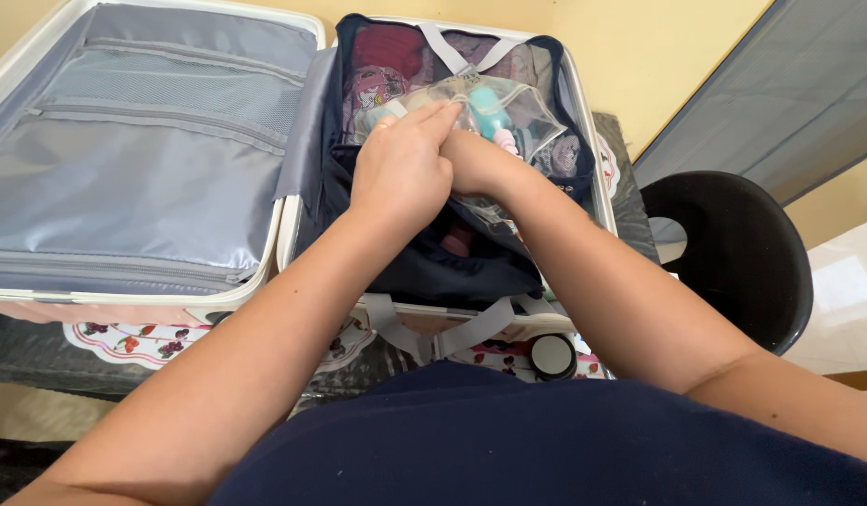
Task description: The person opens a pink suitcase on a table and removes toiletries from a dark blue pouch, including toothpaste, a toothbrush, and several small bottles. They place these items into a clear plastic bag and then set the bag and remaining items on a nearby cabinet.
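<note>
An open suitcase (293,230) lies on a table, its grey-lined lid (143,159) flat at the left. The right half is packed with dark navy clothing (433,272) and colourful clothes under grey straps (443,42). On top lies a clear plastic pouch (527,103) with small bottles inside, one teal and one pink-tipped. My left hand (401,169) rests on the pouch's near edge, fingers pointing right. My right hand (476,164) is tucked under it, gripping the pouch from the near side; its fingers are hidden.
A black round plastic stool (743,253) stands at the right of the table. The table carries a dark cover and a white mat with fruit prints (134,342). A suitcase wheel (553,356) sits at the near edge. Yellow wall behind.
</note>
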